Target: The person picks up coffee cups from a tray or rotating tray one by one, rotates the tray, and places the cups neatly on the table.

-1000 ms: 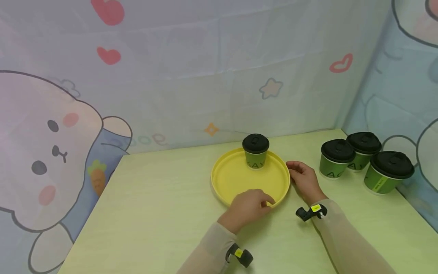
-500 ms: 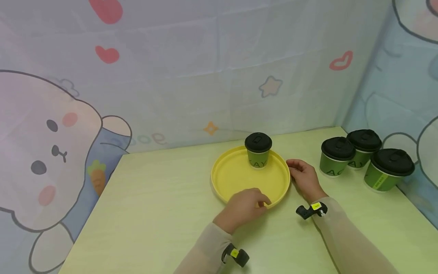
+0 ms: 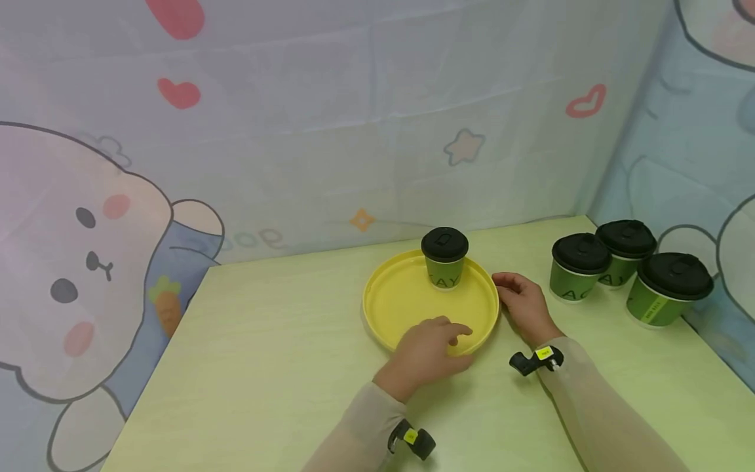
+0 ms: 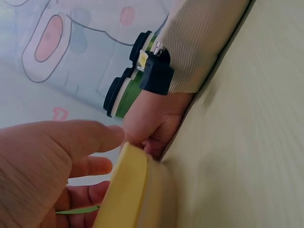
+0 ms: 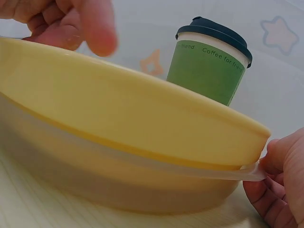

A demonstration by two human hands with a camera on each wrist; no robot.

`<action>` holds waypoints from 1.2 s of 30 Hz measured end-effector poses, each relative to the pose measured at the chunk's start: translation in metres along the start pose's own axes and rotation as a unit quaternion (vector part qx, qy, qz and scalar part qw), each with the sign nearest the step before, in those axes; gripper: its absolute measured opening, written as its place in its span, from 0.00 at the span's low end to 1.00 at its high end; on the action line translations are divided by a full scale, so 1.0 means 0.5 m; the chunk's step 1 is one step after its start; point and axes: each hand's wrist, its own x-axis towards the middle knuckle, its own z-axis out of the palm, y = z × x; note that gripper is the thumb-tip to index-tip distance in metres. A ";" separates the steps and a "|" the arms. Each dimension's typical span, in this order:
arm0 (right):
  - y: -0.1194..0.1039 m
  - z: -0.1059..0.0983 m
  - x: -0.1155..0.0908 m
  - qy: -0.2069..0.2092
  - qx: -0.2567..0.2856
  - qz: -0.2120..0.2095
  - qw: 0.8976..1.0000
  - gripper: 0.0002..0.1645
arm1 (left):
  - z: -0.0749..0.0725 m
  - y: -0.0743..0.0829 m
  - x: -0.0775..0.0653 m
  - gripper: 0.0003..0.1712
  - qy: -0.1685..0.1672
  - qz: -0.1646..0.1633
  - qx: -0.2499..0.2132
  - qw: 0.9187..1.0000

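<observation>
A round yellow turntable [image 3: 401, 308] stands on the table, its yellow tray top on a translucent base [image 5: 142, 183]. Upright near its back edge is a green paper coffee cup [image 3: 444, 272] with a black lid. My right hand [image 3: 525, 308] is at the turntable's right side; its thumb and fingers pinch the rim of the base. Over the near rim hovers my left hand [image 3: 426, 354], thumb and forefinger spread apart, holding nothing. In the left wrist view, the left thumb [image 4: 90, 135] and the other fingers lie on either side of the yellow rim [image 4: 126, 183] without visibly gripping it.
To the right of my right hand stand three more lidded green cups: a near-left cup [image 3: 575, 278], one behind it [image 3: 616, 271] and a wider one [image 3: 655, 305] by the table's right edge. A printed cloth backdrop [image 3: 295, 164] rises behind the table.
The cup on the turntable shifted slightly right while the tray's outline stayed put. My left fingers, close together at the near rim before, have spread and lifted. The right hand has not moved.
</observation>
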 end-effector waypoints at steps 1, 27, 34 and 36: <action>0.000 0.000 0.000 -0.001 0.000 0.000 1.000 0.21 | 0.004 0.004 0.005 0.25 0.000 -0.006 0.000 1.000; -0.002 0.001 -0.001 0.002 0.003 -0.006 1.000 0.21 | 0.008 0.003 0.008 0.18 -0.014 0.017 0.005 1.000; -0.001 0.002 -0.001 0.002 0.001 0.002 1.000 0.20 | -0.004 -0.018 -0.007 0.18 -0.028 0.028 -0.017 0.999; -0.003 0.001 0.000 0.004 -0.002 0.003 1.000 0.20 | -0.006 -0.022 -0.009 0.19 -0.029 0.028 -0.024 0.999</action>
